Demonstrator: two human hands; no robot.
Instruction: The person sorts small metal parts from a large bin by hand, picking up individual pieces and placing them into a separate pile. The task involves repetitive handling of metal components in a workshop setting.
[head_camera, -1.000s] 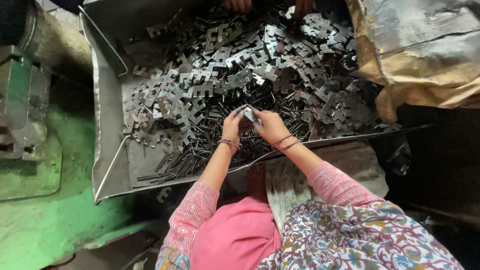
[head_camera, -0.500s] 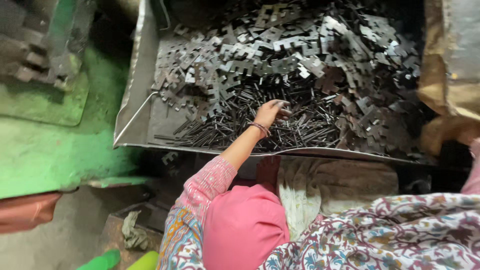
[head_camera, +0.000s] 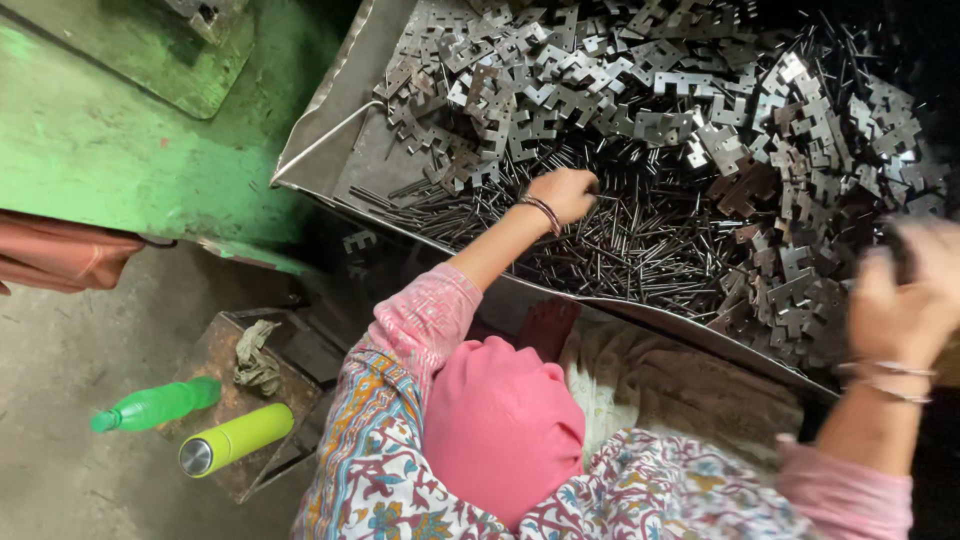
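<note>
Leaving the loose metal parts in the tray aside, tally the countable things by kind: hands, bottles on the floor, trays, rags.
Hands: 2, the left hand on the metal pins and the right hand, blurred
Bottles: 2, a green bottle and a yellow-green flask
Metal tray: 1
Rag: 1
Total: 6

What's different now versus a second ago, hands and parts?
The hands have parted. The left hand has moved off to the thin metal rods and closes over them. The right hand has swung out to the right and is blurred; whether it holds anything is unclear. The metal tray and stamped plates are unchanged.
</note>
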